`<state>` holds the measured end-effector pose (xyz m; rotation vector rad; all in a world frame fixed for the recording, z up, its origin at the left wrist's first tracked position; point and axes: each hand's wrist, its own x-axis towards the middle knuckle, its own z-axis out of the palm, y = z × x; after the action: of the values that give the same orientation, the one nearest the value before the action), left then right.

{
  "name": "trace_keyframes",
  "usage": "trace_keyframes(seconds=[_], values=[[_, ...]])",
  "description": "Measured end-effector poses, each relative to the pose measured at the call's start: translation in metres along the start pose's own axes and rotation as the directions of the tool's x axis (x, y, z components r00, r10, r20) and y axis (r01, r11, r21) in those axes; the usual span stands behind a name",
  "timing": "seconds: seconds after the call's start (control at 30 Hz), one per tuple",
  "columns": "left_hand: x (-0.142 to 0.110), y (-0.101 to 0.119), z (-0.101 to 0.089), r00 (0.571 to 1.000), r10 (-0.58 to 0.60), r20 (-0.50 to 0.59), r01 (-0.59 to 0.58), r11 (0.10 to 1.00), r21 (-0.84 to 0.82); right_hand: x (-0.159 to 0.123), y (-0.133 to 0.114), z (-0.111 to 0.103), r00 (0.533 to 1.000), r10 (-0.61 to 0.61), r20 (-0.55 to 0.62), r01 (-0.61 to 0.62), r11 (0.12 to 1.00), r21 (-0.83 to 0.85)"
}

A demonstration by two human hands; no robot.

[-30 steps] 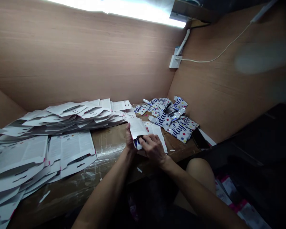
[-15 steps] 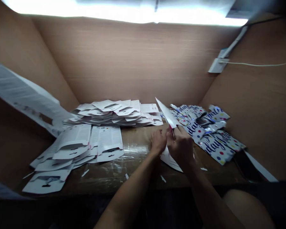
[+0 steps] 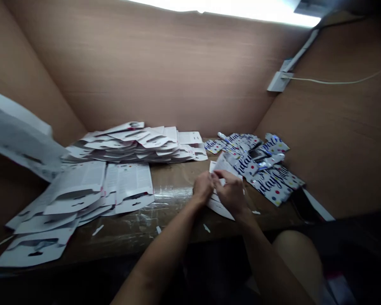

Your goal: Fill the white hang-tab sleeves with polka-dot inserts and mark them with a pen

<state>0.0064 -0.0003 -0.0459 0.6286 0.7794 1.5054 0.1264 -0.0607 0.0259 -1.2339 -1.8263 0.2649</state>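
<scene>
- The left hand (image 3: pixel 203 188) and right hand (image 3: pixel 231 192) are closed and held together, with a white die-cut printed card (image 3: pixel 220 166) gripped between them; the left fingers are partly hidden.
- The card is held just above the table, near its middle, and its lower end (image 3: pixel 219 208) is angled down to the near right.
- Small white paper offcuts (image 3: pixel 206 228) are scattered on the table near the hands.
- A far-left stack of white die-cut cards with hang slots (image 3: pixel 136 144) is piled in an untidy heap.
- A near-left spread of white printed cards (image 3: pixel 98 186) is laid overlapping, reaching the table's left end.
- A far-right heap of glossy white pieces with navy script and coloured polka dots (image 3: pixel 257 169) lies just beyond the hands.
- How many cards are finished and how many are left cannot be told.
- A dark flat rectangular object (image 3: pixel 301 205) is seen at the right edge of the table.
- The brown wooden table (image 3: pixel 173 190) is partly covered with clear plastic film.
- Brown wood-laminate walls (image 3: pixel 146 72) enclose the far side, and a white wall socket (image 3: pixel 277 81) with a white cable (image 3: pixel 336 80) is fixed at far right.
</scene>
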Motion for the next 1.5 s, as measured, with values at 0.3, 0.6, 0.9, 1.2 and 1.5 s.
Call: trace_keyframes(seconds=[0.3, 0.6, 0.9, 1.2, 1.5], values=[[-0.001, -0.011, 0.026, 0.99, -0.135, 0.029, 0.133, 0.989, 0.072, -0.046, 0.079, -0.034, 0.752, 0.631, 0.191, -0.566, 0.47, 0.677], [-0.034, 0.028, 0.021, 0.654, -0.409, 0.637, 0.628, 0.763, -0.155, -0.056, 0.039, -0.037, 0.543, 0.615, 0.572, -0.709, -0.028, 0.704], [-0.044, 0.041, 0.015, 0.65, -0.35, 0.675, 0.583, 0.799, -0.146, -0.062, 0.031, -0.019, 0.538, 0.68, 0.499, -0.684, 0.006, 0.729], [-0.044, 0.034, 0.027, 0.729, -0.41, 0.549, 0.619, 0.737, -0.272, -0.075, 0.041, -0.004, 0.776, 0.621, 0.109, -0.624, 0.731, 0.277], [-0.039, 0.024, 0.026, 0.721, -0.5, 0.48, 0.649, 0.729, -0.216, -0.07, 0.041, -0.024, 0.908, 0.418, 0.0, -0.393, 0.854, -0.341]])
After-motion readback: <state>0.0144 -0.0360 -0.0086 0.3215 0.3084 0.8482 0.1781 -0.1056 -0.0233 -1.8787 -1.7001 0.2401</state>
